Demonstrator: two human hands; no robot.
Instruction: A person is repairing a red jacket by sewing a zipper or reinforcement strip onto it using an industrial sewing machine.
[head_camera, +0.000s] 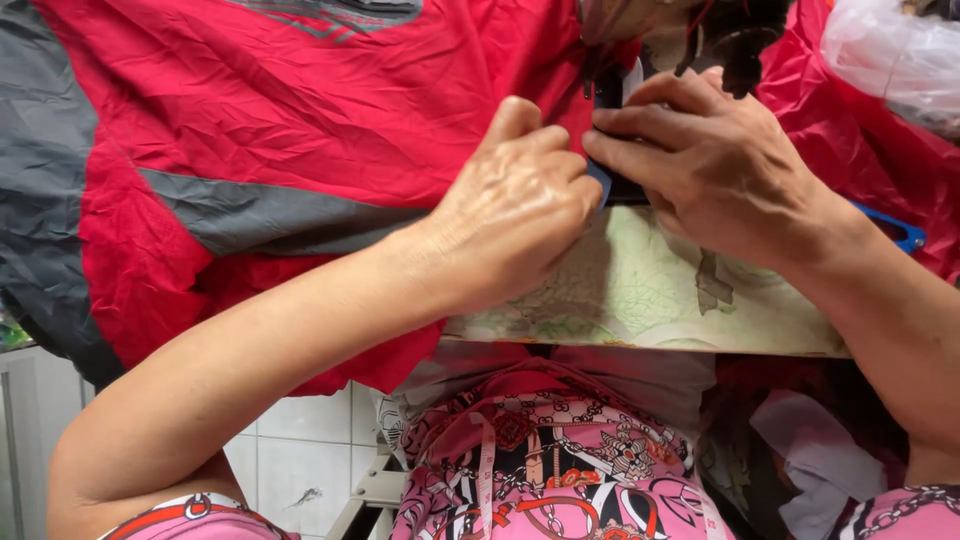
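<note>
Holding a red and grey jacket flat on the bench, the person has both hands meeting at a dark strip that runs up toward the sewing machine head just beyond the fingertips. The left hand is curled, its thumb and fingers pressed together and pinching the fabric edge where the strip lies. The right hand lies just beside it, fingers straight and close together, pressing down on the same strip. Judging from this, the strip is being positioned at the machine and the sewing of this part looks not yet finished; most of the jacket hangs loose to the left of the left hand. Counted: one jacket, one dark strip, two hands, one blue handle peeking out past the right wrist, and one clear plastic bag beyond the right hand
</note>
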